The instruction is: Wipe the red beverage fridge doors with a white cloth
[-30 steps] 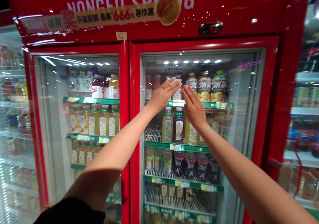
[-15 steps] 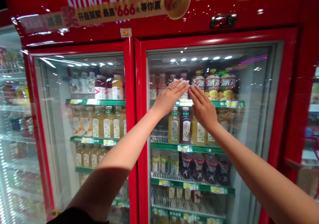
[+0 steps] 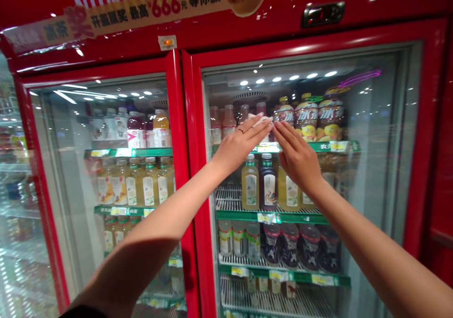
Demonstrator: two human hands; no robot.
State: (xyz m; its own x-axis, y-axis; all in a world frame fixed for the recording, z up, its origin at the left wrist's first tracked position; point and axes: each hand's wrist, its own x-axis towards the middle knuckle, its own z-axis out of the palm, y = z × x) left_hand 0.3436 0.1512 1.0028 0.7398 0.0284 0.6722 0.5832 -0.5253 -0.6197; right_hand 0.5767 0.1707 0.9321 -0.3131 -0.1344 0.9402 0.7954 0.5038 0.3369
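Note:
My left hand (image 3: 240, 141) lies nearly flat on the glass of the right refrigerator door, its fingers stretched out over a crumpled white tissue (image 3: 255, 117). The tissue shows above and between the fingers, pressed against the glass. My right hand (image 3: 299, 155) rests its outstretched fingers on the same glass door (image 3: 375, 176), fingertips close by the left ones at the tissue's edge. I cannot tell whether the right fingertips press on the tissue. Behind the glass, just right of the hands, stand iced tea bottles (image 3: 307, 117).
Red door frames (image 3: 193, 167) divide the two glass doors. Juice bottles (image 3: 150, 186) and dark drink bottles (image 3: 290, 245) stand on shelves inside. Above are a promotional strip (image 3: 141, 13) and a small display (image 3: 323, 14). Another lit cooler (image 3: 21, 190) is at the left.
The camera view has shifted slightly, nearer the refrigerator. Both hands stay together on the glass around the tissue, with little visible shift against the bottles behind.

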